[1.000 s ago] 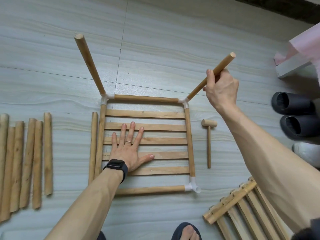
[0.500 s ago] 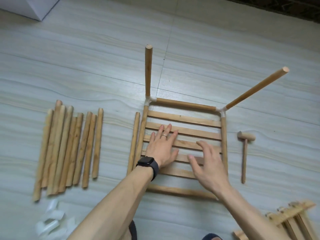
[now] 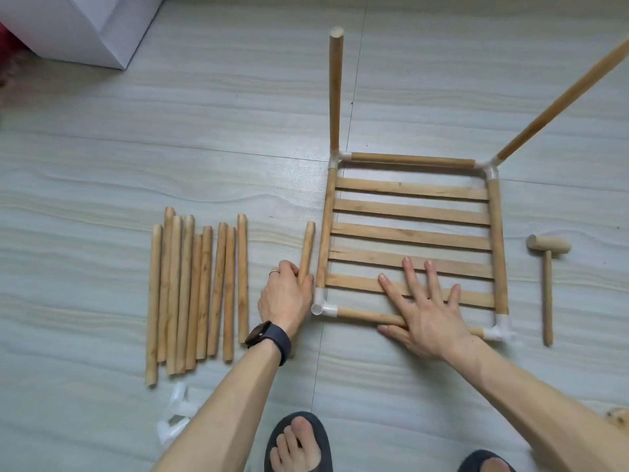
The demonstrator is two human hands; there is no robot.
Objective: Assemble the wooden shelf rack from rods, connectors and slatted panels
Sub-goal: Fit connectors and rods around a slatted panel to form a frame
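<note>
Spare rods [image 3: 197,294] lie in a row on the floor, well left of the left hand's fingers. The left hand [image 3: 284,298] grips the lower end of a single rod [image 3: 306,248], fingers curled round it. This rod lies just beside the frame's left rail. A white corner connector [image 3: 321,306] sits just right of the thumb. The right hand [image 3: 429,311] lies flat, fingers spread, on the slatted panel [image 3: 412,235] and front rod [image 3: 360,316]. A mallet [image 3: 546,267] lies well right of those fingers.
</note>
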